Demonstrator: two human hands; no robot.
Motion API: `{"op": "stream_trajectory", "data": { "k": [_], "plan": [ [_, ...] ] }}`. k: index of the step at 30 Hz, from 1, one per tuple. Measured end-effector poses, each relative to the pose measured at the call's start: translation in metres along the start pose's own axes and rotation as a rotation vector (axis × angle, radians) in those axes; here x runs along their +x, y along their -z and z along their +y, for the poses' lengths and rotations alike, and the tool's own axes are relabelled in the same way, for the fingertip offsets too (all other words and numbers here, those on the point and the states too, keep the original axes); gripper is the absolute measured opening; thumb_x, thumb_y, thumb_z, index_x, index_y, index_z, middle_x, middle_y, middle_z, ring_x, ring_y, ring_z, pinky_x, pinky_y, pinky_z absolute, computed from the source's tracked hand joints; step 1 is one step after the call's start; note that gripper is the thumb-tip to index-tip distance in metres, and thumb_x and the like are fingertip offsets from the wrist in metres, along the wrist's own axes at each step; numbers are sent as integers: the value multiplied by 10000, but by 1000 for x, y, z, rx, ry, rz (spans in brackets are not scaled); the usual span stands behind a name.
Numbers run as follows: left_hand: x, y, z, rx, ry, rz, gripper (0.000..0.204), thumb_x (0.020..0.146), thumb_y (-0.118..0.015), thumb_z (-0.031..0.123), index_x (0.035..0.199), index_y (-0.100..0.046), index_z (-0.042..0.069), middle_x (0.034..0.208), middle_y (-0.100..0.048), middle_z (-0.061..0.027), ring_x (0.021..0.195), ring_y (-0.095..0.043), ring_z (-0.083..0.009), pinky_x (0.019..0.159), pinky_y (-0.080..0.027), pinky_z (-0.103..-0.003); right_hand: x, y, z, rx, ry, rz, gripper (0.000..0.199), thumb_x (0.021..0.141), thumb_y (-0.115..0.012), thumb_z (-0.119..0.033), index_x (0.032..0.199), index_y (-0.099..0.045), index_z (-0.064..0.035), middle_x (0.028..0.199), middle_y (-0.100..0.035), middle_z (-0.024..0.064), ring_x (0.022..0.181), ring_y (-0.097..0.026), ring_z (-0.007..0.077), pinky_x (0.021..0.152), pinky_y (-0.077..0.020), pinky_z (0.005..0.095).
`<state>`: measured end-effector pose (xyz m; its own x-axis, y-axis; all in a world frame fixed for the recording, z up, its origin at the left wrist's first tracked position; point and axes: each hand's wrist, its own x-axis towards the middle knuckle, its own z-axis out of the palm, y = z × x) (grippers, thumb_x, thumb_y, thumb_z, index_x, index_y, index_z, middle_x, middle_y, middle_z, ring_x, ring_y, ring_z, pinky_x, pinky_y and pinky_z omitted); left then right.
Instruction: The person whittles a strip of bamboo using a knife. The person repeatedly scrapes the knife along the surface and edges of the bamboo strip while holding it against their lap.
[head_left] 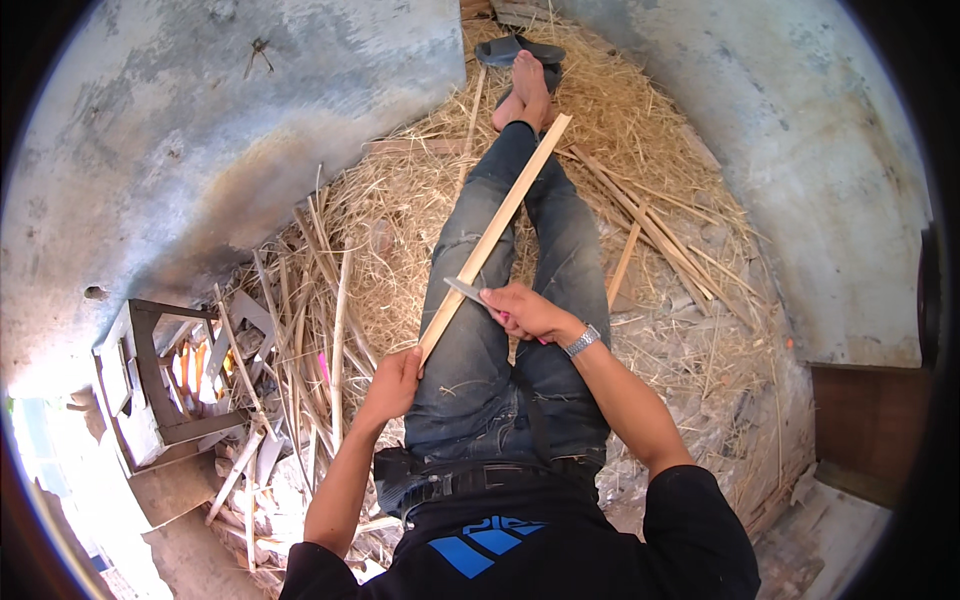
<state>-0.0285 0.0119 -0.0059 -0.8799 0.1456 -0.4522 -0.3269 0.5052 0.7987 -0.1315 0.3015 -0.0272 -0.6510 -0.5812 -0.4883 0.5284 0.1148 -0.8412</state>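
A long, pale bamboo strip lies slantwise across my outstretched legs, its far end near my shins. My left hand is closed round its near end, over my left thigh. In my right hand is a knife with a pinkish handle that shows in part between my fingers. The blade rests across the strip, around the middle of its near half. A metal watch is on my right wrist.
Straw and shavings cover the ground around my legs. Several split sticks lie to the right, and more bamboo pieces are piled on the left beside a wooden frame. Grey walls rise on both sides. Dark sandals lie by my bare feet.
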Motion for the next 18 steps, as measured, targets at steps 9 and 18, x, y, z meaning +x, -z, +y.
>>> {"op": "stream_trajectory", "data": {
  "k": [9, 18],
  "plan": [
    [-19, -15, 8, 246, -61, 236, 454, 1120, -460, 338, 859, -607, -4, 708, -643, -268, 704, -643, -500, 648, -491, -548, -4, -11, -23, -25, 154, 332, 451, 1034, -662, -439, 826, -633, -40, 567, -440, -54, 472, -375, 59, 443, -287, 280],
    [-24, -22, 17, 351, 30, 275, 391, 1112, -471, 327, 942, -615, 5, 786, -667, -307, 795, -649, -556, 691, -491, -630, 1, -23, -28, -560, 374, 448, 227, 930, -770, -218, 881, -702, -7, 604, -595, 102, 544, -553, 212, 544, -441, 379]
  ]
}}
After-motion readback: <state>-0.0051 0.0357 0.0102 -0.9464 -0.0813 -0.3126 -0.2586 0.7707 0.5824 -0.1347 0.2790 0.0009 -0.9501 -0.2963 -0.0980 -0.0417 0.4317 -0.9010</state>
